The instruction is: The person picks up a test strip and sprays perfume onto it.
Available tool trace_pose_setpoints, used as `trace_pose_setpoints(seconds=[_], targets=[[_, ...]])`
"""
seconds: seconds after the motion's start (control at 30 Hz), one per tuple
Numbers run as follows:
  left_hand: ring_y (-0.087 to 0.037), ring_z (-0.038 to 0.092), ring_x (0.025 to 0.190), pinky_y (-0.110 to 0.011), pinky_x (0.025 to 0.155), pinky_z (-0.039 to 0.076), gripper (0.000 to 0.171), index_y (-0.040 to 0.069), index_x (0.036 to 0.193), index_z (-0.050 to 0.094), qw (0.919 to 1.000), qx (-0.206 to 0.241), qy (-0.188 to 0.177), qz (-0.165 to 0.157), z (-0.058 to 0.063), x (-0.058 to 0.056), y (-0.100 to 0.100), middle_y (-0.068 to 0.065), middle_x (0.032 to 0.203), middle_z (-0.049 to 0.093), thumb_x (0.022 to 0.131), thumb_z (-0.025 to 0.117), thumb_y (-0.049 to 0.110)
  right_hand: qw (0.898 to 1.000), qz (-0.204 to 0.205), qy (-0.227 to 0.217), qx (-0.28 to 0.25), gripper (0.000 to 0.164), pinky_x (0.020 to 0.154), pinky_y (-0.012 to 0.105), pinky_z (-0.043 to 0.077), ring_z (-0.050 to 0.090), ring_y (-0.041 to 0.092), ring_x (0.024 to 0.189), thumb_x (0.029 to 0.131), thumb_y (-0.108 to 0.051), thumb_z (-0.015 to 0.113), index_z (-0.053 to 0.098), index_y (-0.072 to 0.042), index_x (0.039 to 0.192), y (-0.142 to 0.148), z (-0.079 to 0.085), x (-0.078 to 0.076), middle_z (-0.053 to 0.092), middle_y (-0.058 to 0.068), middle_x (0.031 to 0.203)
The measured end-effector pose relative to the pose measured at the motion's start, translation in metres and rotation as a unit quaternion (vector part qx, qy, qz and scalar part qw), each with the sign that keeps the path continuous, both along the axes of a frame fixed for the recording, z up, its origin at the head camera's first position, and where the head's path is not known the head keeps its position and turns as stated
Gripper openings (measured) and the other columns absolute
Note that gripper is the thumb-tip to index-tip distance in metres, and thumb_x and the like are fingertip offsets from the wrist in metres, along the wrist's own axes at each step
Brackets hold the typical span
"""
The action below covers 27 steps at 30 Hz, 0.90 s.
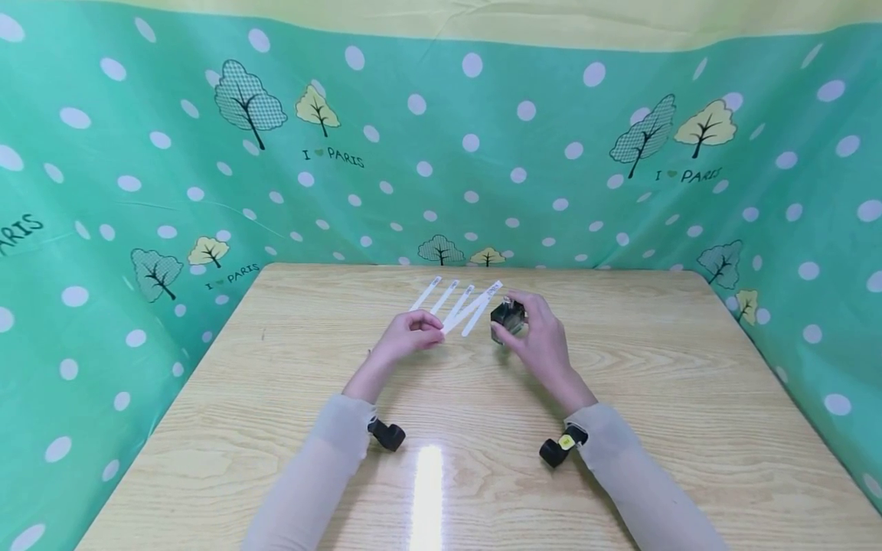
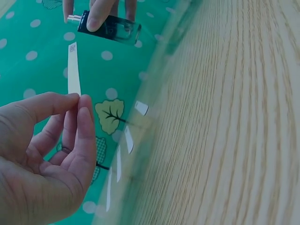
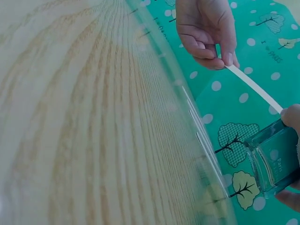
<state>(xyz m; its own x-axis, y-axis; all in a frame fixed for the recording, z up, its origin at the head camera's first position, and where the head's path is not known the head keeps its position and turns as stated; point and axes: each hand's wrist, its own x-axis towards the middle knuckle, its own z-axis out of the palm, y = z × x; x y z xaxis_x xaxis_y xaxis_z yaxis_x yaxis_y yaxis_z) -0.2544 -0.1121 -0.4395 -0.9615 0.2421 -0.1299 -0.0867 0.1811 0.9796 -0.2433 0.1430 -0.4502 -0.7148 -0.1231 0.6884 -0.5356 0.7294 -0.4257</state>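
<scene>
My left hand (image 1: 412, 335) pinches the lower end of a white paper test strip (image 2: 73, 70) between thumb and index finger. The strip slants upward, with small dark print at its far end. My right hand (image 1: 546, 337) grips a dark, clear-glass perfume bottle (image 3: 274, 161), fingers and thumb around its sides. Its metal spray nozzle (image 2: 74, 18) lies above the printed end of the strip in the left wrist view. Lettering shows on the glass in the right wrist view.
Several more white strips (image 1: 426, 293) lie side by side on the wooden table (image 1: 289, 398), just beyond the left hand. A green polka-dot cloth (image 1: 468, 168) hangs behind the table and along its sides. A bright light reflection falls on the near part of the tabletop.
</scene>
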Motion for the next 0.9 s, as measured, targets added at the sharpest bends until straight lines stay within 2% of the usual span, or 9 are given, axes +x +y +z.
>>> trace_pose_setpoints(seconds=[0.17, 0.43, 0.57, 0.7, 0.8, 0.9], targets=[[-0.007, 0.066, 0.078, -0.024, 0.081, 0.063, 0.018, -0.005, 0.107, 0.064, 1.0000, 0.008, 0.001, -0.004, 0.001, 0.000, 0.004, 0.001, 0.085, 0.064, 0.089, 0.068, -0.002, 1.000, -0.008, 0.004, 0.005, 0.059, 0.062, 0.036, 0.057, 0.063, 0.029, 0.081, 0.078, -0.026, 0.086, 0.057, -0.009, 0.126, 0.000, -0.001, -0.002, 0.065, 0.015, 0.112], [-0.007, 0.066, 0.078, -0.024, 0.082, 0.063, 0.019, -0.005, 0.106, 0.064, 0.9997, 0.021, -0.003, -0.010, 0.000, -0.001, 0.008, 0.002, 0.084, 0.064, 0.088, 0.069, -0.002, 1.000, -0.009, 0.003, -0.001, 0.055, 0.064, 0.040, 0.058, 0.063, 0.030, 0.083, 0.078, -0.023, 0.086, 0.059, -0.008, 0.123, 0.002, 0.001, -0.002, 0.065, 0.015, 0.106], [-0.008, 0.066, 0.078, -0.028, 0.085, 0.063, 0.018, -0.004, 0.105, 0.064, 0.9997, 0.021, -0.005, -0.011, -0.001, -0.001, 0.009, 0.003, 0.083, 0.063, 0.088, 0.068, -0.002, 1.000, -0.008, -0.008, -0.003, 0.056, 0.064, 0.040, 0.059, 0.064, 0.030, 0.081, 0.078, -0.024, 0.085, 0.058, -0.009, 0.124, 0.003, 0.002, -0.002, 0.065, 0.015, 0.110], [-0.007, 0.066, 0.078, -0.027, 0.085, 0.063, 0.019, -0.005, 0.107, 0.063, 0.9997, 0.021, -0.005, -0.008, -0.001, -0.002, 0.008, 0.003, 0.084, 0.063, 0.088, 0.068, -0.002, 1.000, -0.005, -0.027, -0.013, 0.061, 0.071, 0.042, 0.063, 0.067, 0.033, 0.089, 0.080, -0.026, 0.085, 0.055, -0.011, 0.131, 0.005, 0.002, -0.002, 0.063, 0.016, 0.119], [-0.007, 0.065, 0.078, -0.024, 0.081, 0.062, 0.020, -0.004, 0.107, 0.064, 0.9999, 0.016, -0.004, 0.002, -0.001, -0.001, 0.004, 0.003, 0.084, 0.064, 0.088, 0.069, -0.001, 0.999, -0.003, -0.040, -0.025, 0.064, 0.078, 0.045, 0.064, 0.067, 0.036, 0.099, 0.080, -0.025, 0.084, 0.053, -0.012, 0.134, 0.008, 0.003, -0.003, 0.062, 0.017, 0.125], [-0.010, 0.066, 0.079, -0.025, 0.080, 0.062, 0.022, -0.004, 0.108, 0.064, 0.9998, 0.007, -0.005, 0.017, 0.000, -0.002, -0.002, 0.004, 0.083, 0.065, 0.087, 0.070, 0.000, 0.998, 0.002, -0.045, -0.036, 0.064, 0.083, 0.046, 0.064, 0.066, 0.036, 0.105, 0.080, -0.024, 0.084, 0.053, -0.011, 0.135, 0.011, 0.004, -0.003, 0.061, 0.017, 0.126]])
